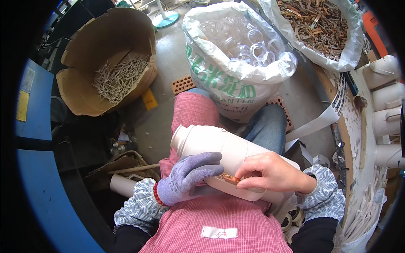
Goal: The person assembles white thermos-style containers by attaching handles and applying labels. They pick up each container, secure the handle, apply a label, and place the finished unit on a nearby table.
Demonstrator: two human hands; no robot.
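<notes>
Across my lap lies a cream plastic jug-like body [206,139], its narrower neck toward the left and a loop handle [240,192] on the side nearest me. My left hand [190,175], in a purple glove, is closed around the handle's left end. With bare fingers, my right hand [270,170] pinches a small orange-copper strip [231,178] at the handle's upper face. The strip touches the handle; its right end is hidden under my fingertips. My left palm hides part of the body, and my right hand covers its middle.
Ahead stands a white sack [236,80] of clear plastic rings. A cardboard drum [105,33] at left holds thin whitish sticks. Copper-coloured scraps fill another sack [350,55] at far right. Several cream jug bodies [388,97] line the right side, above long pale strips [363,211].
</notes>
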